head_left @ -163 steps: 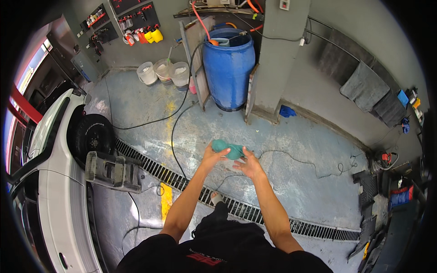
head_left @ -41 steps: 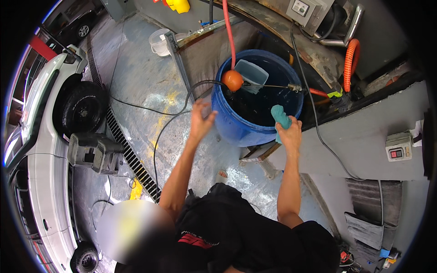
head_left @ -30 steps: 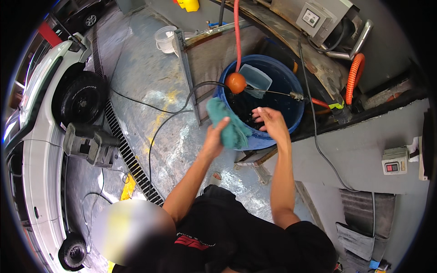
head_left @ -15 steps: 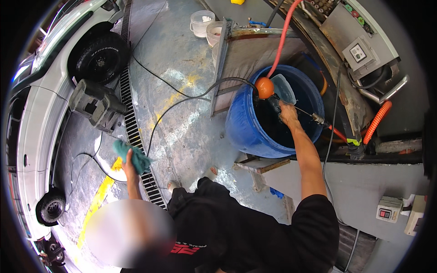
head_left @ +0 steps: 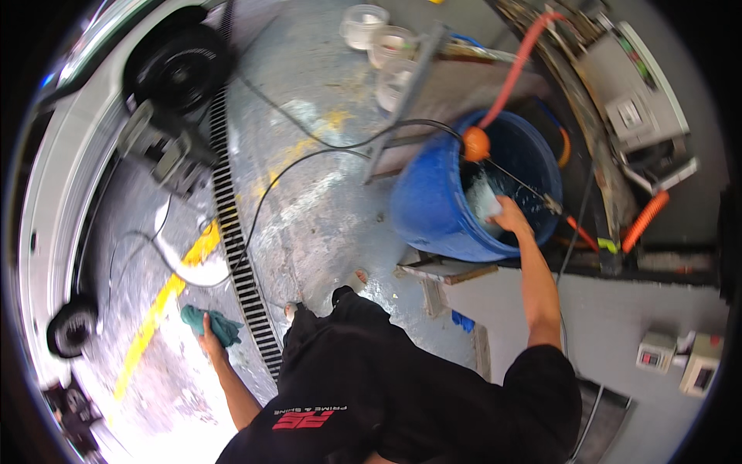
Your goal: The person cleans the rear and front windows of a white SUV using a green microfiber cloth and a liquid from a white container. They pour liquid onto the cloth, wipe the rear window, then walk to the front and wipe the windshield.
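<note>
Dipper (head_left: 481,199) clasped at its edge by my curled right hand (head_left: 512,216), inside the mouth of the blue barrel (head_left: 425,207) near the orange ball (head_left: 476,144), best kept level against spills, my left hand (head_left: 209,342) gripping the teal cloth (head_left: 222,328) well clear.

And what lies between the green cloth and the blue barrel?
In the head view, the drain grate, then floor, between the green cloth and the blue barrel.
</note>
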A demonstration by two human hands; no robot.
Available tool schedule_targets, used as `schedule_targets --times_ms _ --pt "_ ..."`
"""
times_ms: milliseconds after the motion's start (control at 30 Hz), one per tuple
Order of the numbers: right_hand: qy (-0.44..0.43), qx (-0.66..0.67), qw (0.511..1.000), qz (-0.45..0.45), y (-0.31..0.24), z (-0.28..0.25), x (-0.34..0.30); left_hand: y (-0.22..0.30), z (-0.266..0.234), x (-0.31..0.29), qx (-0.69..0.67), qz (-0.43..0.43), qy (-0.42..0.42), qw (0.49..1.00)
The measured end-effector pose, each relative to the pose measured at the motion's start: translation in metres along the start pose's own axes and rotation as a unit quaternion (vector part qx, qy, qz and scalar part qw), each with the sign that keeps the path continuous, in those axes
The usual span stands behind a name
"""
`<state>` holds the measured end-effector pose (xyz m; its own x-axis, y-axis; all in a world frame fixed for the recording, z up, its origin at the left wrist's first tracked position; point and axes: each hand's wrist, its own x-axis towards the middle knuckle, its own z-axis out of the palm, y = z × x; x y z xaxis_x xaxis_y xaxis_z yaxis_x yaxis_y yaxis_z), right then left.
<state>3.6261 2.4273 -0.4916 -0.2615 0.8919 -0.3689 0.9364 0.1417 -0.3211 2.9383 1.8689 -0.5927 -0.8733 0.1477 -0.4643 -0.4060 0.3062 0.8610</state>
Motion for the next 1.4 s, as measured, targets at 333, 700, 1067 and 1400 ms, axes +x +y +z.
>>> schedule_targets --times_ms 333,700,1067,1400 --pt "-0.031 -0.064 0.989 -0.131 0.0 -0.086 -0.018 -0.124 -0.149 -0.041 0.072 -0.164 0.26 0.949" --pt "-0.28 -0.164 0.941 -0.098 -0.052 -0.178 0.04 -0.199 -0.258 -0.115 0.012 -0.241 0.37 0.897" --pt "-0.061 -0.528 0.826 -0.188 0.015 -0.103 0.0 -0.229 -0.294 -0.114 0.066 -0.247 0.398 0.881" --pt "-0.076 -0.468 0.838 -0.271 0.052 -0.08 0.013 -0.217 -0.227 -0.125 0.002 -0.232 0.322 0.918"
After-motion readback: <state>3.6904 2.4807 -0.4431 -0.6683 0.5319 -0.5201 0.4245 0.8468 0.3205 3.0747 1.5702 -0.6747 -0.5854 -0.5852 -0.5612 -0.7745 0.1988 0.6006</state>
